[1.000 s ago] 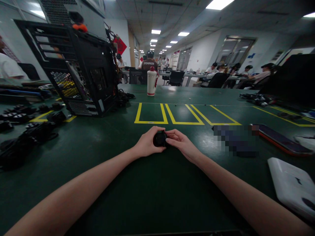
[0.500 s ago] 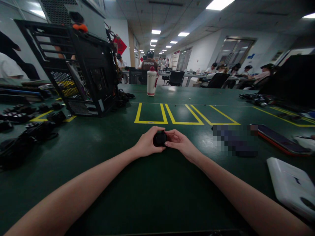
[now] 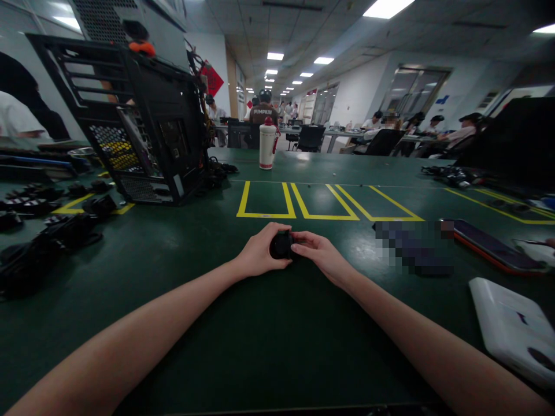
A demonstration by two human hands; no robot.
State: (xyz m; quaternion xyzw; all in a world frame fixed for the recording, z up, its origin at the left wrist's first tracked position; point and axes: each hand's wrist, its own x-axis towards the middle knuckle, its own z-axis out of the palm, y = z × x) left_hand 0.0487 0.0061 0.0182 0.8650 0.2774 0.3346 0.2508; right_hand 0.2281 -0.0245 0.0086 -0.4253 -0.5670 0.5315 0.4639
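Observation:
A small round black object (image 3: 281,246) is between my two hands, just above or on the green table (image 3: 277,341); its exact kind does not show. My left hand (image 3: 261,251) curls around its left side, thumb below and fingers over the top. From the right, the fingertips and thumb of my right hand (image 3: 313,248) pinch its edge. Yellow tape outlines (image 3: 265,216) lie on the table just beyond my hands.
An open black computer case (image 3: 151,127) stands at the left, with black cables and parts (image 3: 56,237) before it. A white cup (image 3: 267,145) stands farther back. On the right are a phone (image 3: 494,245) and a white device (image 3: 511,323). Several people sit in the background.
My right thumb has shifted very slightly along the edge of the black object. My left hand keeps the same hold and place.

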